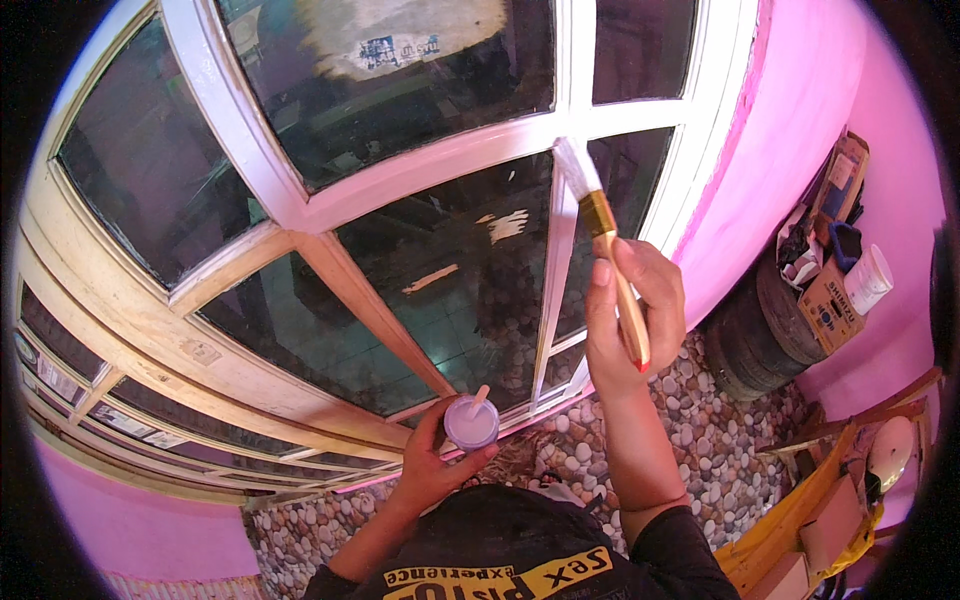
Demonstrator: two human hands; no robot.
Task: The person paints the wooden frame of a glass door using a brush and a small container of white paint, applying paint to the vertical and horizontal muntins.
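My right hand point(638, 315) is closed round the wooden handle of a paintbrush point(598, 215), whose pale bristles touch the white frame bar at a joint of the window frame point(430, 158). White paint covers the upper and right bars, while the lower left bars look bare and yellowish brown. Lower down, my left hand point(432, 462) grips a small cup of pale lilac-white paint point(471, 424), with a stick standing in it. Dark glass panes point(440, 270) lie between the bars, with several pale smears and scraps on them.
A pink wall point(800, 90) rises at the right. Against it stand dark stacked tyres point(760, 325) topped by a cardboard box point(830, 305) and a white cup point(868, 278). Pebble-patterned flooring point(690, 450) lies below. Wooden furniture point(820, 500) with a yellow covering stands at lower right.
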